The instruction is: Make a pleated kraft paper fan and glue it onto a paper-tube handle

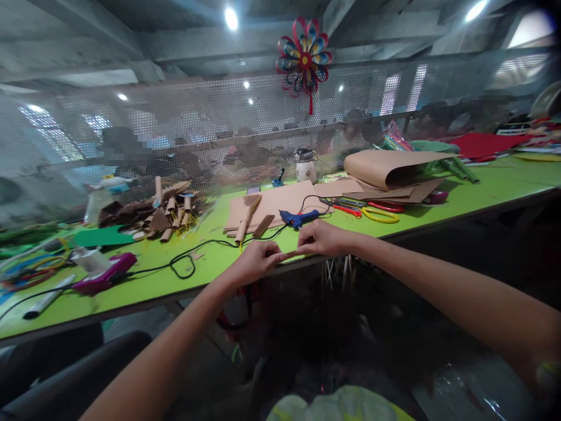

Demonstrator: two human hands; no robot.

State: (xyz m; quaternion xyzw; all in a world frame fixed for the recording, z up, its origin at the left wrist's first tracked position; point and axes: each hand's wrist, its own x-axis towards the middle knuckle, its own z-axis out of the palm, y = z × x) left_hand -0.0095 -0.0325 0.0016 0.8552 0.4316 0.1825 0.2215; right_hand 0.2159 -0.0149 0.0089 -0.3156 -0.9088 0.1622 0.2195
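Note:
My left hand [256, 261] and my right hand [322, 238] meet over the near edge of the green table [144, 280]. Both pinch a small brown paper piece [290, 254] between their fingertips, one at each end. Just behind the hands lies a blue glue gun [299, 218] with its black cord [184, 264] trailing left. Folded brown paper fans [250, 217] rest on flat cardboard sheets [280, 202] beyond it.
A pile of brown pleated paper pieces [164, 211] sits at the left, beside a pink tool [105, 273]. Red scissors [348, 209] and yellow scissors [380, 216] lie right of the glue gun, near a rolled cardboard sheet [388, 166]. A mesh screen [197, 128] backs the table; people sit behind it.

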